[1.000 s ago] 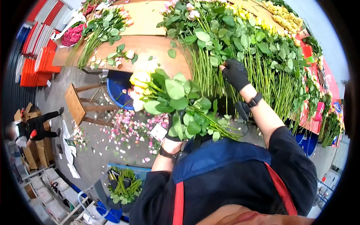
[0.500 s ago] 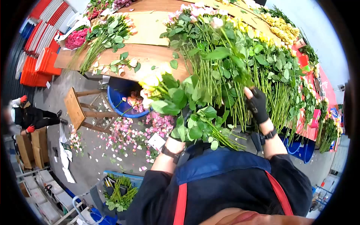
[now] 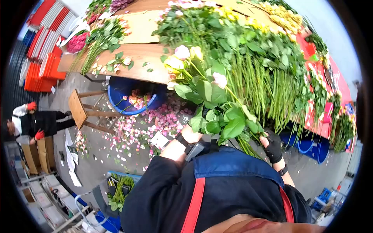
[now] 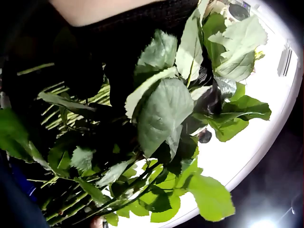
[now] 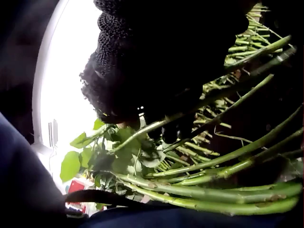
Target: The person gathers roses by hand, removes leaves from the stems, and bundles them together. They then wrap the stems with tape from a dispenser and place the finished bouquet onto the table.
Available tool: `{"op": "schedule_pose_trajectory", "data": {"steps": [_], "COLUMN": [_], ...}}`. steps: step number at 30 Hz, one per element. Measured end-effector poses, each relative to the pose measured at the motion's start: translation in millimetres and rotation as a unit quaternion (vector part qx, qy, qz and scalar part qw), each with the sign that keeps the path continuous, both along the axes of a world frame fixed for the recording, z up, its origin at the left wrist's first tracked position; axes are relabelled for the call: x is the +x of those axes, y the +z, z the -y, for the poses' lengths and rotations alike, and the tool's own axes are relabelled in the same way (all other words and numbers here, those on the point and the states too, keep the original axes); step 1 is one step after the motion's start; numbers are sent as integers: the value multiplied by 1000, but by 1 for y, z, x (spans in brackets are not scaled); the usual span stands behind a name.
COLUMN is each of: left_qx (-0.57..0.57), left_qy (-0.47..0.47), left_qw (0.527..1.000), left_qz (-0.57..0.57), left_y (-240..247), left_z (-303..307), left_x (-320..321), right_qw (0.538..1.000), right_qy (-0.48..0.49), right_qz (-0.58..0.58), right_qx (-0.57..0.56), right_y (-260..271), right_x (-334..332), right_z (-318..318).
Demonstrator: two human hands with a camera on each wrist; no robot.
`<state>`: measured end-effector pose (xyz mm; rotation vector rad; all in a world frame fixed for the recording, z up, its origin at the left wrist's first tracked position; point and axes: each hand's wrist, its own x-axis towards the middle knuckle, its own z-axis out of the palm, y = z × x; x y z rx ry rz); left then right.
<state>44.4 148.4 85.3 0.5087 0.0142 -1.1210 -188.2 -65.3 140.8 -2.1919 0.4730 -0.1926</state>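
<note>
A bunch of yellow and pale pink roses (image 3: pixel 175 63) with broad green leaves is held in front of the body by the left hand, whose black glove is mostly hidden behind foliage; in the left wrist view leaves (image 4: pixel 164 114) surround the dark glove. The right hand (image 3: pixel 272 146), in a black fingerless glove, pinches the lower stem of a pink rose (image 3: pixel 219 80) lying across the bunch. In the right wrist view the dark right hand (image 5: pixel 152 61) is above several green stems (image 5: pixel 209 194).
Rows of roses with long stems (image 3: pixel 279 93) cover the table (image 3: pixel 145 64). Below it stand a blue tub (image 3: pixel 112 101) with petals, a wooden stool (image 3: pixel 77 110) and another blue bucket (image 3: pixel 320 149). Petals (image 3: pixel 130 130) litter the floor. A person (image 3: pixel 39 122) is at far left.
The right hand has moved from the table's flowers down to the bunch's stems, bringing a pink rose with it. The person at far left has shifted position.
</note>
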Motion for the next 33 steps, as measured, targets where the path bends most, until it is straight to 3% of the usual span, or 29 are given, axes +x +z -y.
{"op": "schedule_pose_trajectory", "data": {"steps": [3,5,7,9,10,13,19,22,23,25,27,28,29,30,32,33], "left_qx": [-8,-14,-18,-18,-22,-30,-79,-142,-164,-231,-229,-225,-198,-150,-91,36], "left_qy": [-40,-72,-107,-145,-160,-201,-262,-281,-290,-306,-291,-282,-266,-248,-363,-442], "left_qw": [999,997,994,989,987,979,959,939,929,905,925,932,939,952,878,790], "left_qz": [-2,-3,-6,-8,-11,-23,-70,-136,-160,-186,-87,-38,-96,102,298,424], "left_y": [3,6,9,12,12,12,20,32,38,47,27,17,15,9,19,31], "left_z": [44,76,109,138,153,193,274,320,335,359,395,413,430,434,447,449], "left_x": [-36,-65,-98,-133,-153,-205,-287,-319,-330,-349,-357,-361,-364,-358,-362,-368], "right_qw": [997,987,992,987,971,971,987,963,963,967,951,955,959,959,960,959], "right_qy": [-54,-58,-84,-78,-51,-63,-116,-245,-227,-211,-273,-270,-265,-267,-269,-264], "right_qz": [42,53,58,131,212,144,22,113,41,-44,-130,-104,-78,-71,-56,-32], "right_qx": [-40,-137,-73,-47,-99,-178,-113,-13,-135,-133,-64,-65,-68,-61,-47,-101], "right_y": [16,25,37,35,25,20,8,18,20,14,1,-11,-18,-18,-9,2], "right_x": [-37,-59,-72,-89,-101,-150,-261,-298,-312,-323,-331,-338,-344,-351,-364,-368], "right_z": [18,35,48,59,67,86,131,140,147,153,171,186,204,223,265,287]}}
